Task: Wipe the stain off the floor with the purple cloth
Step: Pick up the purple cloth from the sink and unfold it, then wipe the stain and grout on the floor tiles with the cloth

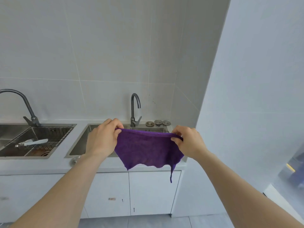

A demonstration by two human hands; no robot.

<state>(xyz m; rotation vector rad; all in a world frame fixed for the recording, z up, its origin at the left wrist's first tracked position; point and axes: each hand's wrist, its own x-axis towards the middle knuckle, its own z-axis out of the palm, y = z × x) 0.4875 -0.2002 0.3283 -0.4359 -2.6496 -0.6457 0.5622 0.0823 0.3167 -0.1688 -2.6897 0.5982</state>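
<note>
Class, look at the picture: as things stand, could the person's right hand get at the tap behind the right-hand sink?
Probably yes, once freed: the right hand pinches the purple cloth, yet nothing blocks the tap.

A pale countertop (49, 163) runs along the tiled wall above white cabinet doors. Two steel sinks are set into it: left sink (9, 155), right sink (79, 145). Each has a faucet behind it. Three round metal strainers (158, 123) rest near the right faucet (134, 109).
</note>
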